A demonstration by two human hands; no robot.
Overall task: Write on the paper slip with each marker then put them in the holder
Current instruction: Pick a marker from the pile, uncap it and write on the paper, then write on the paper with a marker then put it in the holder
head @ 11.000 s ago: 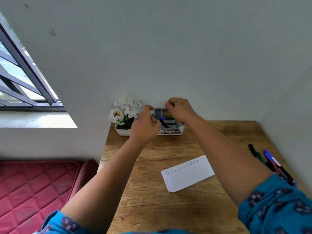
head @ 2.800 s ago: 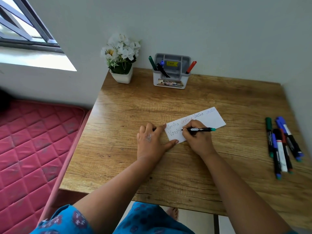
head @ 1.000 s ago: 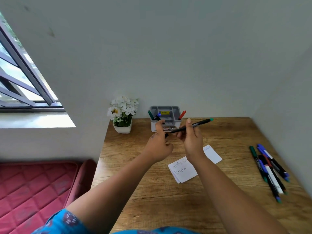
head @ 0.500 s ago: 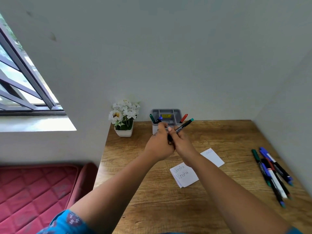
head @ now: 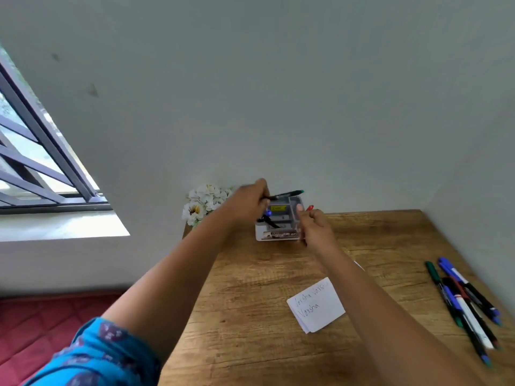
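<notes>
Grainy matt wooden table [head: 250, 316], white paper slip [head: 320, 310], grey plastic holder [head: 281, 218], quilted cloth mattress [head: 41, 330].

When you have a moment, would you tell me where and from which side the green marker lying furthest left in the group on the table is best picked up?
Pinch the green marker across the middle of its barrel, coming from above and from its left. It lies flat on the table with open wood on that side, while the other markers crowd its right.

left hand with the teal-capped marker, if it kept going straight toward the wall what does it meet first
Probably the grey holder, just beyond and below the left hand; the marker already hangs over its rim. Depth is unclear.
</notes>
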